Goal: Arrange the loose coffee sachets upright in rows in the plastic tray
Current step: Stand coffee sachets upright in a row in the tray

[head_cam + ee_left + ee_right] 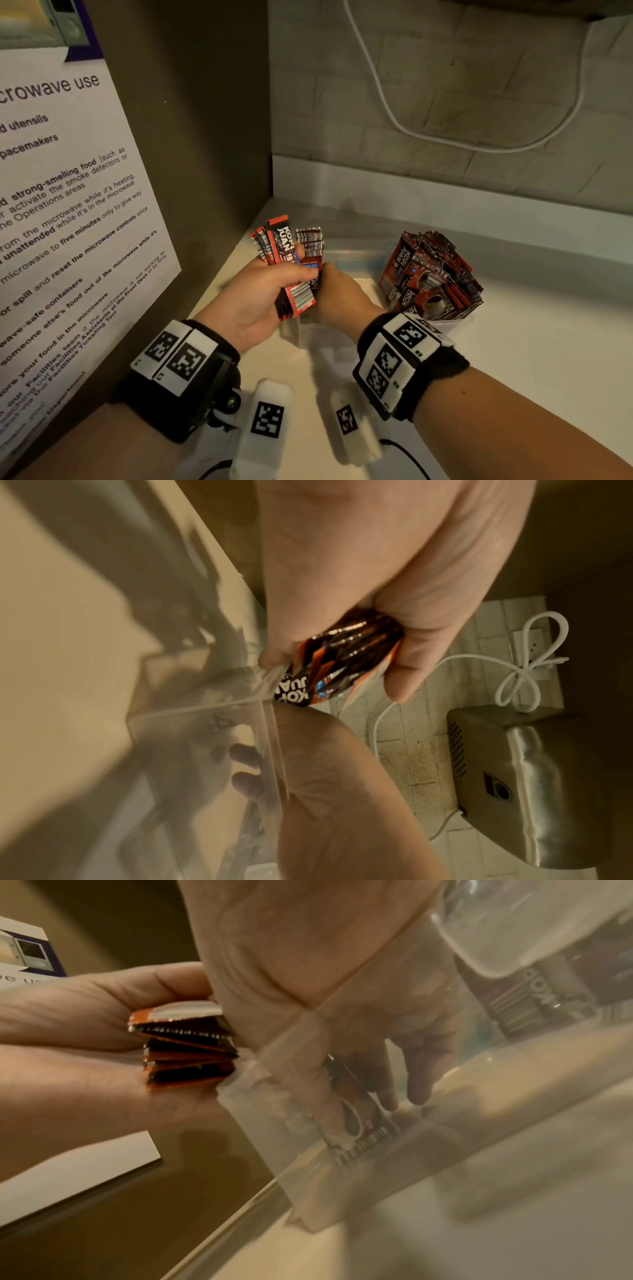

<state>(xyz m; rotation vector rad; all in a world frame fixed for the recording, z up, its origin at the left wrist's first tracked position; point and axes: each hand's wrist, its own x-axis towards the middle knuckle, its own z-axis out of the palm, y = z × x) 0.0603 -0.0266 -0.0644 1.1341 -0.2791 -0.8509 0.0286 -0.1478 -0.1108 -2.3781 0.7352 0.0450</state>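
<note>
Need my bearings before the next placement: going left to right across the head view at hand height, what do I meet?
Microwave notice → left hand → bundle of sachets → right hand → heap of loose sachets.

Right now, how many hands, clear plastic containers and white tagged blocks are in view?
Hands: 2 (left hand, right hand)
Clear plastic containers: 2 (tray, second container)
White tagged blocks: 2 ()
Total: 6
The sachets overlap too much to count.
</note>
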